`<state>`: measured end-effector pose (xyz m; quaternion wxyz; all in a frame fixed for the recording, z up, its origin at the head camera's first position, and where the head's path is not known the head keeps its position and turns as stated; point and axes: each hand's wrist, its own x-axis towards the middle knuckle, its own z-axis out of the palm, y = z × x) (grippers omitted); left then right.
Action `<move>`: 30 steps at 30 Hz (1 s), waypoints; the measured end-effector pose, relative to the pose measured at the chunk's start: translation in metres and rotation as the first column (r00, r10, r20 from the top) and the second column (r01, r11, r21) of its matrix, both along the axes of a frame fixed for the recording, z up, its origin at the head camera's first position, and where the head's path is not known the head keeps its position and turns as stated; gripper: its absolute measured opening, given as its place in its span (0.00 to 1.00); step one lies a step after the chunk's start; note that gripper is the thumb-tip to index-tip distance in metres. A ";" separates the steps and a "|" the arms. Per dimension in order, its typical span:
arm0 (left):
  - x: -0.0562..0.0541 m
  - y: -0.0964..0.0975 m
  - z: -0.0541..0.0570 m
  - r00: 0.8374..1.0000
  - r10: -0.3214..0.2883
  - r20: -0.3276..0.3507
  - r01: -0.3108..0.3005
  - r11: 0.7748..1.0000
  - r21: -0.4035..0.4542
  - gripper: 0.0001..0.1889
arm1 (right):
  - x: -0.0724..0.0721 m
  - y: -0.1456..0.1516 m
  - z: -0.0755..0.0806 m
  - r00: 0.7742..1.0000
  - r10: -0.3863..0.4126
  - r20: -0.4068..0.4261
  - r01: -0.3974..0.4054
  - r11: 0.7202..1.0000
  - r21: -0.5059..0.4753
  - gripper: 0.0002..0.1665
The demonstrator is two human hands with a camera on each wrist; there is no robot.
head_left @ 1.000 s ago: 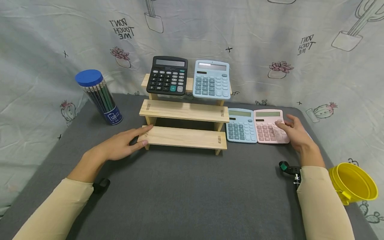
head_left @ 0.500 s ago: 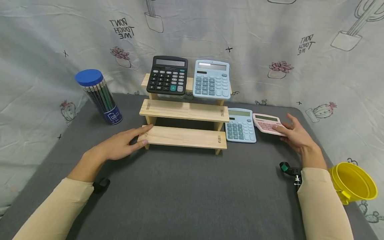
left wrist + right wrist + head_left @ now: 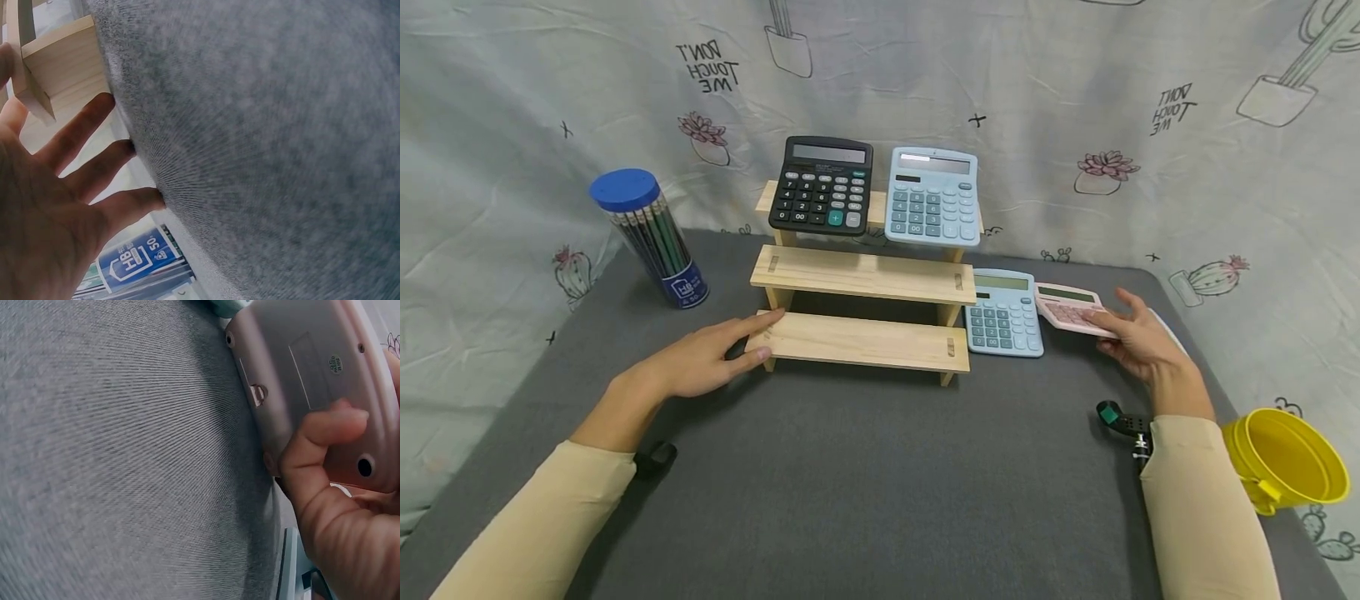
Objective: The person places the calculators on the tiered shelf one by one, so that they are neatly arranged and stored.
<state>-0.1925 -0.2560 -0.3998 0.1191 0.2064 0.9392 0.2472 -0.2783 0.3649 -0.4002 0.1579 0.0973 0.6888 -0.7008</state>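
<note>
In the head view my right hand (image 3: 1138,342) grips a pink calculator (image 3: 1067,308) by its right side. The calculator is tilted, and its underside (image 3: 281,369) faces the right wrist camera, with fingers curled against it. A light blue calculator (image 3: 1002,321) lies to its left on the table. My left hand (image 3: 703,358) rests on the left end of the bottom shelf of a three-tier wooden stand (image 3: 865,342), its fingers straight and spread. A black calculator (image 3: 822,185) and another light blue calculator (image 3: 932,196) lean side by side on the top tier.
A blue-lidded tub of pencils (image 3: 662,250) stands at the back left of the grey table (image 3: 880,483). A yellow bucket (image 3: 1285,458) is at the right edge. A pale edge (image 3: 1168,329) shows behind the right hand, mostly hidden. Patterned cloth (image 3: 880,75) hangs behind.
A second ago the pink calculator lay flat beside the blue one; its right side has since been raised by the right hand. The left hand stays on the shelf.
</note>
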 end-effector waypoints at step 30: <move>0.000 0.000 0.002 1.000 0.009 0.010 -0.008 1.000 -0.021 0.32 | 0.025 -0.001 0.011 0.990 -0.076 -0.116 0.048 0.973 -0.228 0.61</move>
